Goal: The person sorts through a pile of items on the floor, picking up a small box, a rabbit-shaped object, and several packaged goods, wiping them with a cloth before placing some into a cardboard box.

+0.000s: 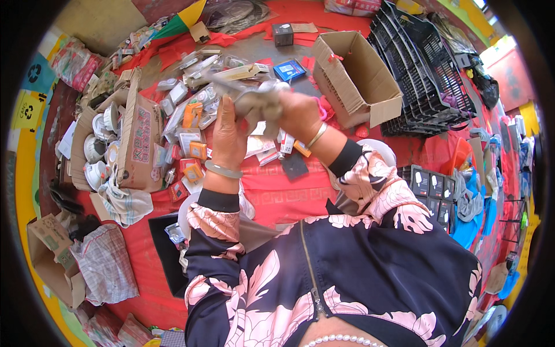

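Note:
A grey-brown work glove (pixel 258 105), smeared by motion, is between my two hands above the heap of small goods. My right hand (pixel 299 113) closes round its right side. On its left, my left hand (pixel 229 134) touches it with the thumb pointing up; the glove hides that hand's other fingers. Below the hands lie small orange boxes (pixel 198 150), white packets and a dark flat square (pixel 295 166) on the red cloth (pixel 277 194). A blue box (pixel 289 70) lies just beyond the glove.
At left stands a carton (pixel 139 141) of round white lamp fittings (pixel 94 148). An open cardboard box (pixel 341 78) and stacked black crates (pixel 425 72) are at the far right. Black boxes (pixel 428 184) sit nearer right. A checked sack (pixel 106 263) lies at the lower left.

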`<state>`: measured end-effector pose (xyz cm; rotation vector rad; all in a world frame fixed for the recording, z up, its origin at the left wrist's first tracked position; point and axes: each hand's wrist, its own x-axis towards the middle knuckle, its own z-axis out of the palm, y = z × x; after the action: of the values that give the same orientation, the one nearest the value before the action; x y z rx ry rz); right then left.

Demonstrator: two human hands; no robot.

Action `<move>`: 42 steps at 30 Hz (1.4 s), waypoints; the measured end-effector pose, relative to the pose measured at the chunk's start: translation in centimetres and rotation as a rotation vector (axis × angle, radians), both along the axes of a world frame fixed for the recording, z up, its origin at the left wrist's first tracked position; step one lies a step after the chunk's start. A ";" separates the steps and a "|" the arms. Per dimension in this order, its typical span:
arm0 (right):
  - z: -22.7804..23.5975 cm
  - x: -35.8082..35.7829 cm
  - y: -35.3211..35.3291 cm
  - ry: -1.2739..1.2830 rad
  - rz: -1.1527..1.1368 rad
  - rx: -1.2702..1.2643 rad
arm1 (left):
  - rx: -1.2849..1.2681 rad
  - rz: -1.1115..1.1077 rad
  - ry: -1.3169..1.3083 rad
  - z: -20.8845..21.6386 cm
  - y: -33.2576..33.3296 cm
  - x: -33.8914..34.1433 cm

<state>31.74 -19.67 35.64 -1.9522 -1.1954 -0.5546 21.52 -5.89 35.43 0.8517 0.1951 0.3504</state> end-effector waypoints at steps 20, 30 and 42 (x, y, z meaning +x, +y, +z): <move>2.4 -2.0 -1.0 0.073 0.448 -0.136 | -0.302 -0.196 -0.202 1.7 1.1 -0.8; 1.3 -0.4 1.0 -0.062 0.233 -0.235 | -0.279 -0.285 -0.127 -0.9 -2.4 -1.1; 1.0 -1.1 -1.2 -0.017 0.396 -0.119 | -0.192 0.166 -0.294 5.7 1.3 -2.0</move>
<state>30.68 -20.85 36.62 -1.7407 -1.6056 -0.2987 19.54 -4.55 41.14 0.5877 0.0242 0.5978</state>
